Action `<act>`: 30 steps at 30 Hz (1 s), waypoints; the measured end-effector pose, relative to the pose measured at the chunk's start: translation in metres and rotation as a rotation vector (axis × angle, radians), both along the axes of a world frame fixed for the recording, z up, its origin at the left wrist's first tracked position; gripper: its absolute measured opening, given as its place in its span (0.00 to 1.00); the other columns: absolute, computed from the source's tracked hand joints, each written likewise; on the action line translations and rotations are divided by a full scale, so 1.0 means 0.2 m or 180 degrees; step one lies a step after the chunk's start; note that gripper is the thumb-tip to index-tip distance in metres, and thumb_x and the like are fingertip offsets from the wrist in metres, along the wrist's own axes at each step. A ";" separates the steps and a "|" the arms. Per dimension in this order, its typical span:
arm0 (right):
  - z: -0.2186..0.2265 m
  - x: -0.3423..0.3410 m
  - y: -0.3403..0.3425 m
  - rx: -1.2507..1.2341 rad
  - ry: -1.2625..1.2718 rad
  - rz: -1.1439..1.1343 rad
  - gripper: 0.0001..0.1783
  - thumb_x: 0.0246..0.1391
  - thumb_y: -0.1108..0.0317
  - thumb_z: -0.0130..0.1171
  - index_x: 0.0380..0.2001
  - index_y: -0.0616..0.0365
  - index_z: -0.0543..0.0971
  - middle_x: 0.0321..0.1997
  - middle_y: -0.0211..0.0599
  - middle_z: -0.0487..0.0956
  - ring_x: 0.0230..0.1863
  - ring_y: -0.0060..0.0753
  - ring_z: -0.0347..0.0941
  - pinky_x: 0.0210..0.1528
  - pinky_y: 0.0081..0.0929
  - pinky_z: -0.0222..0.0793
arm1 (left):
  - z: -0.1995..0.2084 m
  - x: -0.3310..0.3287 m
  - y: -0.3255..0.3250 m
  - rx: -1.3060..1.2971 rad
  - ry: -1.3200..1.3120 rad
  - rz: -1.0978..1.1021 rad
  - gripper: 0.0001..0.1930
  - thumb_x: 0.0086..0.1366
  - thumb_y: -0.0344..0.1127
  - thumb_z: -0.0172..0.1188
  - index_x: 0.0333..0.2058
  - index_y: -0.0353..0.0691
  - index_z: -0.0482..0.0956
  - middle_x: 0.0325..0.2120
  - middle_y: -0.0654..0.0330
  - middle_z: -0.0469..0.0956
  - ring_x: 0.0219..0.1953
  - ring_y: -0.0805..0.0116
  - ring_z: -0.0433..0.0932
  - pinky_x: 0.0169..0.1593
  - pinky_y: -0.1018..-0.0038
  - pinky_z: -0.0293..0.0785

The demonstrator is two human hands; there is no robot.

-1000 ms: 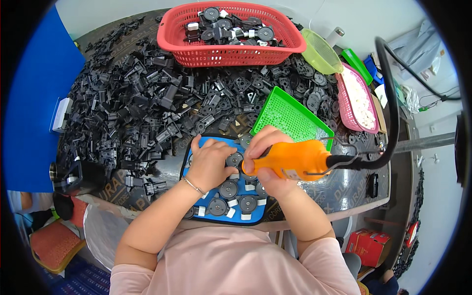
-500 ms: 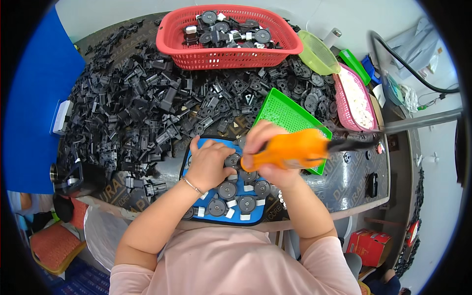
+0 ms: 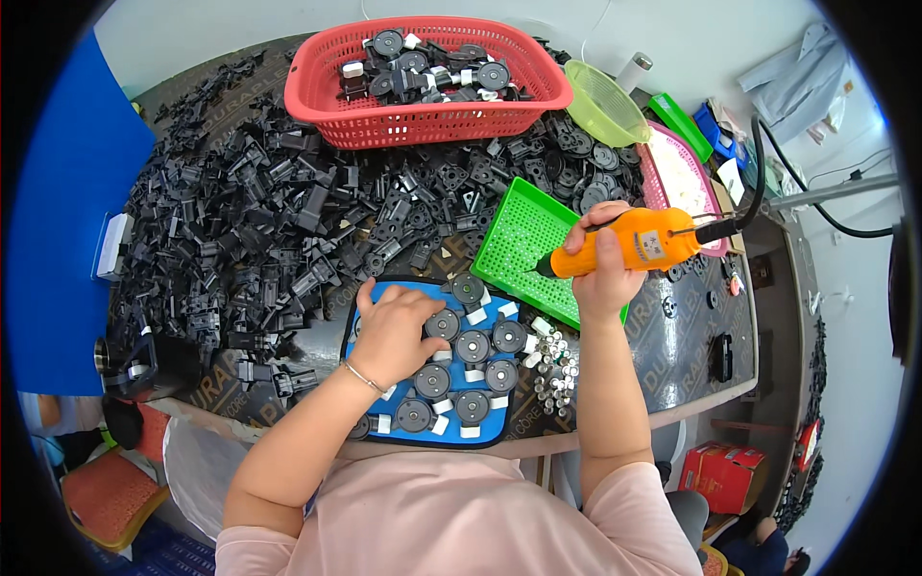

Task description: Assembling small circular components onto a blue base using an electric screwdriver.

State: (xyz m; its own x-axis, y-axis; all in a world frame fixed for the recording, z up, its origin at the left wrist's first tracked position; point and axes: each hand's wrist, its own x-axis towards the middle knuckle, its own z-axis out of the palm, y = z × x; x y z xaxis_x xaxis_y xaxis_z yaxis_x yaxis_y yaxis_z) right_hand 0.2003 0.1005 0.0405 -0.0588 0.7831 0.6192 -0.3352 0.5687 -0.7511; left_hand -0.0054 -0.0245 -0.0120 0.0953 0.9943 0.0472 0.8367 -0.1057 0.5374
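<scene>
My right hand (image 3: 609, 264) grips an orange electric screwdriver (image 3: 629, 245) with a black cord. Its dark tip points left over a green perforated tray (image 3: 501, 240) that holds small shiny pieces. My left hand (image 3: 392, 331) lies palm down, fingers apart, on the left part of a blue mat (image 3: 444, 431). Its thumb and index finger lie beside a round black wheel (image 3: 442, 324). Several more black wheel assemblies with white tabs lie in rows on the mat, such as one wheel assembly (image 3: 472, 407) near the front edge. What lies under my left palm is hidden.
Loose black plastic parts (image 3: 250, 211) cover the table's left and back. A red basket (image 3: 432, 130) of assemblies stands behind, beside a yellow-green basket (image 3: 607, 106) and a pink basket (image 3: 663, 168) of white pieces. Small metal-and-white pieces (image 3: 555, 370) lie right of the mat.
My right hand has lifted the screwdriver from the wheels on the mat and carried it right, over the green tray. My left hand stays on the mat, nearly unmoved.
</scene>
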 end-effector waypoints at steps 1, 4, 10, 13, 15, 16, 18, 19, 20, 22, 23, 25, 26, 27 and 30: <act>0.00 0.00 0.00 -0.0002 0.0001 0.0004 0.12 0.52 0.67 0.56 0.35 0.65 0.69 0.35 0.42 0.69 0.23 0.31 0.70 0.28 0.26 0.68 | 0.00 0.00 0.00 -0.0002 0.0001 0.0004 0.25 0.41 0.42 0.73 0.41 0.47 0.81 0.37 0.65 0.79 0.48 0.65 0.72 0.62 0.48 0.43; 0.00 0.00 0.00 -0.0029 0.0013 -0.0011 0.12 0.52 0.67 0.55 0.34 0.65 0.69 0.34 0.42 0.69 0.23 0.31 0.70 0.27 0.26 0.68 | 0.00 0.00 0.00 0.0020 0.0021 0.0008 0.25 0.40 0.42 0.73 0.41 0.47 0.81 0.37 0.65 0.79 0.48 0.65 0.72 0.62 0.48 0.43; -0.02 0.01 0.00 0.0029 -0.0025 -0.0010 0.12 0.52 0.66 0.56 0.34 0.65 0.69 0.34 0.41 0.69 0.23 0.31 0.69 0.27 0.26 0.68 | 0.00 0.00 0.00 0.0063 0.0016 0.0015 0.25 0.40 0.42 0.73 0.41 0.47 0.81 0.37 0.65 0.79 0.48 0.64 0.72 0.62 0.48 0.44; -0.01 0.01 0.00 -0.0142 0.0041 0.0100 0.13 0.53 0.66 0.56 0.34 0.64 0.69 0.33 0.41 0.68 0.23 0.31 0.69 0.27 0.26 0.68 | -0.01 0.00 -0.01 0.0080 0.0007 0.0037 0.24 0.40 0.42 0.73 0.41 0.47 0.81 0.37 0.65 0.79 0.48 0.65 0.72 0.62 0.48 0.44; 0.00 0.01 0.01 -0.0100 -0.0037 0.0026 0.13 0.53 0.65 0.56 0.34 0.64 0.69 0.33 0.40 0.68 0.23 0.30 0.69 0.27 0.26 0.68 | 0.01 -0.01 -0.01 0.0038 0.0089 -0.0038 0.25 0.42 0.44 0.72 0.41 0.48 0.80 0.40 0.65 0.78 0.49 0.66 0.71 0.62 0.46 0.43; 0.02 0.01 0.00 -0.0055 0.0057 -0.0005 0.12 0.53 0.65 0.56 0.34 0.63 0.69 0.33 0.40 0.68 0.23 0.31 0.69 0.27 0.25 0.68 | 0.01 -0.02 -0.01 0.0036 0.0097 -0.0008 0.25 0.42 0.44 0.72 0.41 0.48 0.80 0.40 0.65 0.78 0.49 0.66 0.71 0.62 0.46 0.43; 0.08 0.02 -0.01 0.0006 0.0184 0.0057 0.14 0.53 0.61 0.55 0.34 0.62 0.68 0.34 0.40 0.68 0.23 0.30 0.68 0.27 0.25 0.67 | 0.03 -0.05 -0.05 0.0394 -0.0123 0.0105 0.28 0.40 0.46 0.72 0.44 0.48 0.79 0.42 0.65 0.77 0.50 0.64 0.70 0.61 0.46 0.43; 0.12 0.01 -0.04 -0.0008 0.0200 0.0096 0.14 0.53 0.61 0.55 0.34 0.62 0.68 0.34 0.40 0.68 0.23 0.30 0.68 0.27 0.25 0.67 | 0.05 -0.08 -0.07 0.0382 -0.0105 0.0143 0.28 0.40 0.46 0.72 0.44 0.48 0.79 0.42 0.65 0.77 0.50 0.64 0.70 0.61 0.46 0.43; 0.17 0.00 -0.07 0.0058 0.0266 0.0246 0.16 0.53 0.60 0.55 0.35 0.62 0.68 0.34 0.40 0.68 0.23 0.30 0.68 0.27 0.25 0.67 | 0.08 -0.12 -0.10 0.0411 -0.0156 0.0259 0.30 0.40 0.46 0.73 0.45 0.47 0.78 0.42 0.64 0.77 0.50 0.64 0.70 0.61 0.46 0.43; 0.22 -0.05 -0.15 0.0110 0.0292 0.0501 0.20 0.54 0.54 0.54 0.35 0.61 0.68 0.33 0.39 0.67 0.23 0.29 0.67 0.27 0.24 0.67 | 0.10 -0.22 -0.17 0.0436 -0.0119 0.0476 0.31 0.39 0.45 0.73 0.45 0.44 0.78 0.43 0.62 0.77 0.50 0.62 0.69 0.61 0.48 0.43; 0.22 -0.10 -0.19 0.0098 0.0314 0.0539 0.20 0.54 0.54 0.54 0.35 0.61 0.68 0.33 0.39 0.67 0.23 0.29 0.67 0.27 0.24 0.67 | 0.10 -0.26 -0.21 0.0356 -0.0118 0.0562 0.30 0.38 0.45 0.73 0.44 0.43 0.78 0.43 0.61 0.77 0.50 0.61 0.69 0.62 0.49 0.43; 0.20 -0.24 -0.28 0.0018 0.0177 0.1135 0.21 0.52 0.52 0.58 0.35 0.61 0.69 0.33 0.39 0.67 0.23 0.29 0.69 0.26 0.24 0.68 | 0.10 -0.30 -0.28 0.0286 -0.0020 0.0723 0.30 0.38 0.46 0.73 0.43 0.42 0.79 0.42 0.61 0.77 0.50 0.61 0.69 0.62 0.50 0.43; 0.18 -0.30 -0.32 -0.0033 0.0142 0.1267 0.22 0.51 0.52 0.60 0.35 0.61 0.69 0.33 0.39 0.68 0.23 0.29 0.69 0.26 0.24 0.69 | 0.10 -0.30 -0.30 0.0285 -0.0013 0.0754 0.30 0.38 0.46 0.73 0.43 0.42 0.79 0.42 0.61 0.77 0.50 0.61 0.69 0.62 0.50 0.43; 0.17 -0.36 -0.35 -0.0083 0.0103 0.1395 0.23 0.50 0.52 0.62 0.34 0.62 0.69 0.33 0.39 0.68 0.23 0.29 0.70 0.25 0.24 0.70 | 0.10 -0.28 -0.31 0.0374 0.0104 0.0804 0.30 0.39 0.46 0.73 0.43 0.42 0.79 0.42 0.61 0.77 0.50 0.61 0.69 0.62 0.50 0.44; 0.13 -0.49 -0.40 -0.0127 -0.0050 0.1585 0.23 0.50 0.53 0.64 0.33 0.62 0.70 0.32 0.39 0.68 0.23 0.28 0.71 0.26 0.23 0.70 | 0.08 -0.25 -0.30 0.0506 0.0264 0.0884 0.29 0.40 0.47 0.72 0.42 0.42 0.79 0.40 0.62 0.76 0.50 0.61 0.69 0.61 0.51 0.45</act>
State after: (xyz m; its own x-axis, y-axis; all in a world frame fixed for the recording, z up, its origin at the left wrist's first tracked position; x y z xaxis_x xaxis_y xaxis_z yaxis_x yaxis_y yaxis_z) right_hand 0.1019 0.0201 0.0673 -0.4406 0.6805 0.5855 -0.5473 0.3133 -0.7761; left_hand -0.0547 -0.0843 0.0030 -0.1683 0.9637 0.2072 0.8855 0.0555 0.4613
